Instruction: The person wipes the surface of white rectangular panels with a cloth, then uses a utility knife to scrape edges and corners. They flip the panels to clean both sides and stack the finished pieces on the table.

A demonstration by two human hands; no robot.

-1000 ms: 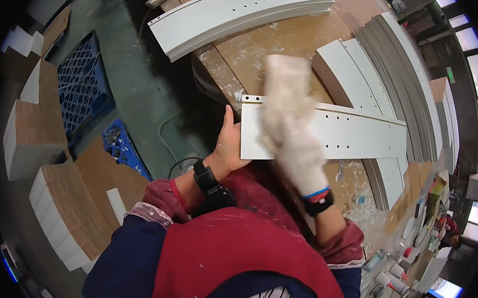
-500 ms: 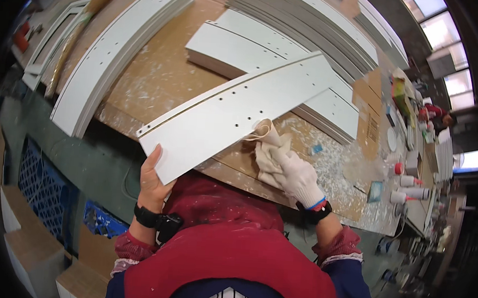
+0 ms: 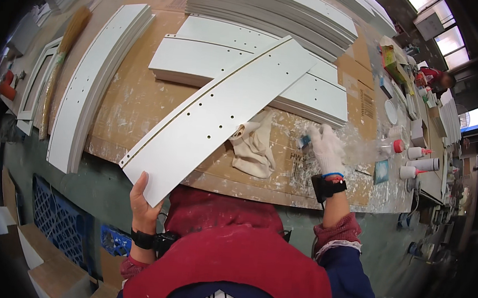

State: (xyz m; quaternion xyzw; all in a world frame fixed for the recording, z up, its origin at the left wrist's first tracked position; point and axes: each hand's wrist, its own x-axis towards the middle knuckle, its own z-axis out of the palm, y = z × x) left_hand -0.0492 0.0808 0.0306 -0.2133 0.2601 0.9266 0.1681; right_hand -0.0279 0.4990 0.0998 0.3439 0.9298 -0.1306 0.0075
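Observation:
My left hand [image 3: 145, 202], bare, grips the near end of a long white panel [image 3: 196, 121], thumb on its top face. The panel slants away to the right, with a groove along one edge and several small dark holes; its far end lies over other white panels [image 3: 201, 58]. On my right hand [image 3: 328, 149] is a white knit glove. Its fingers close at a small blue piece [image 3: 304, 141] on the table, partly hidden by the glove. A crumpled cream cloth [image 3: 256, 150] lies between the panel and my right hand.
Stacked white panels [image 3: 97, 78] stand on the left, beside a straw broom [image 3: 68, 48]; a taller stack [image 3: 270, 18] is behind. Bottles with red tips [image 3: 416, 153] and a blue pad [image 3: 381, 172] sit to the right. Another person [image 3: 437, 78] is at the far right.
My right hand has let go of the cream cloth, which now lies on the table, and has moved right to the small blue piece. My left hand keeps its grip on the panel.

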